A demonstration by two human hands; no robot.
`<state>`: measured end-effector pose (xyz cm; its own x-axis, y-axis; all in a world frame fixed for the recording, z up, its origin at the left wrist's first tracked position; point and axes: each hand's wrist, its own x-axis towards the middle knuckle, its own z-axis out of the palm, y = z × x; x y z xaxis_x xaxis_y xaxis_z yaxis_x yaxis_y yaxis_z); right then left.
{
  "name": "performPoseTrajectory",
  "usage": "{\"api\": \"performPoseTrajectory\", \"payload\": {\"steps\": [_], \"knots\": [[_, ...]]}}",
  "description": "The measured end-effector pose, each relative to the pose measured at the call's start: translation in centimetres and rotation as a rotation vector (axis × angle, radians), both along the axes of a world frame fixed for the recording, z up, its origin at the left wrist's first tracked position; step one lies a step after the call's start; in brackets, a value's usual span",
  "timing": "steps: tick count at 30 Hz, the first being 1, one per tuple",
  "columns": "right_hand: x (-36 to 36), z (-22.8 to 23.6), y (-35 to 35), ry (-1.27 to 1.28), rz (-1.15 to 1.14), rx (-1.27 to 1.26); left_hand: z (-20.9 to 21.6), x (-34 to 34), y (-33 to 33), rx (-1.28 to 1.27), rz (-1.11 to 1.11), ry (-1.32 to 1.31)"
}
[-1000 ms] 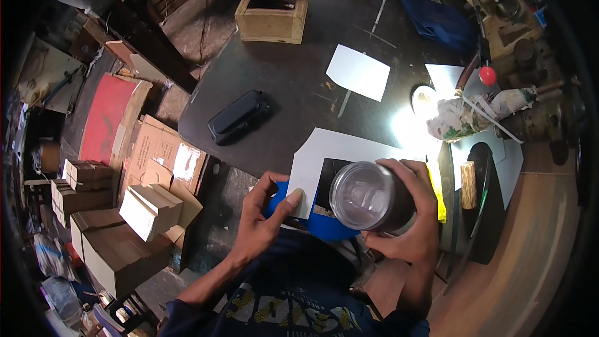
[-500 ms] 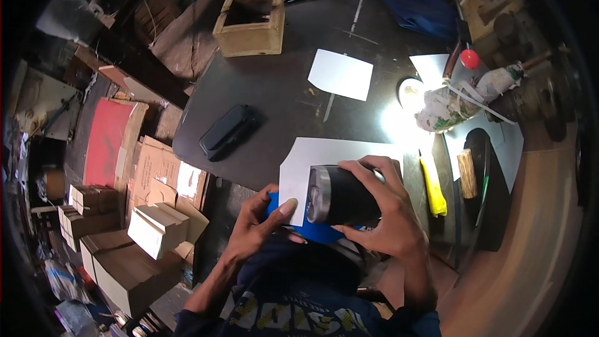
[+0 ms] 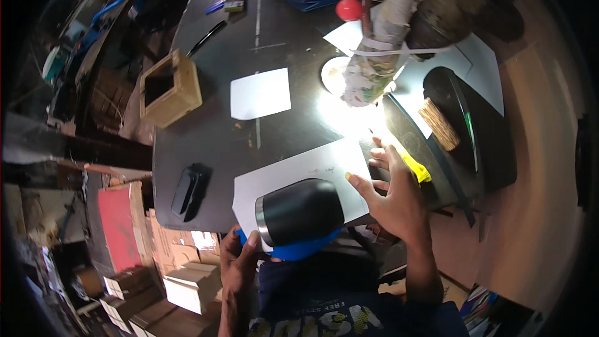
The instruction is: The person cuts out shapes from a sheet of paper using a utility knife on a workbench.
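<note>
A black tumbler [image 3: 306, 212] with a silver rim lies on its side on a large white sheet of paper [image 3: 249, 188]. Under the paper's near edge shows something blue [image 3: 306, 251], mostly covered. My left hand [image 3: 238, 259] pinches the near left corner of the sheet, thumb on top beside the tumbler's rim and fingers by the blue thing. Held away from the tumbler, my right hand [image 3: 394, 196] is empty with its fingers apart, over the right edge of the sheet. Just past its fingers lies a bright yellow, long-handled object [image 3: 415, 165].
A lit lamp wrapped in patterned cloth [image 3: 368, 78] glares at the table's middle right. Around it are a brown ridged block [image 3: 438, 125], a smaller white sheet [image 3: 261, 93], a wooden box frame [image 3: 171, 87], a black case [image 3: 190, 191] and a pen [image 3: 207, 37]. Cardboard boxes [image 3: 192, 287] stand lower left.
My right hand has let go of the tumbler and moved up and right toward the yellow object. The tumbler now rests on the paper. The view has turned to the right.
</note>
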<state>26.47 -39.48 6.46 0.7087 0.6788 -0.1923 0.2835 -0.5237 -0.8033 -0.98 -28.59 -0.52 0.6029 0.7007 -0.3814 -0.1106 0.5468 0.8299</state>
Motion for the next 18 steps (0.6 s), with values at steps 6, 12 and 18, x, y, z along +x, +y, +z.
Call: {"api": "performPoseTrajectory", "payload": {"steps": [6,12,18], "knots": [[3.8,-1.8,-1.6,0.437,0.209,-0.028,-0.3,-0.1,0.0,0.0,-0.022,0.012],[3.5,-2.3,-1.3,0.583,0.186,0.099,-0.8,-0.6,0.7,0.004,-0.086,-0.054],[3.8,-3.1,-2.0,0.845,0.17,0.292,0.3,0.8,1.2,0.08,-0.043,-0.01]]}}
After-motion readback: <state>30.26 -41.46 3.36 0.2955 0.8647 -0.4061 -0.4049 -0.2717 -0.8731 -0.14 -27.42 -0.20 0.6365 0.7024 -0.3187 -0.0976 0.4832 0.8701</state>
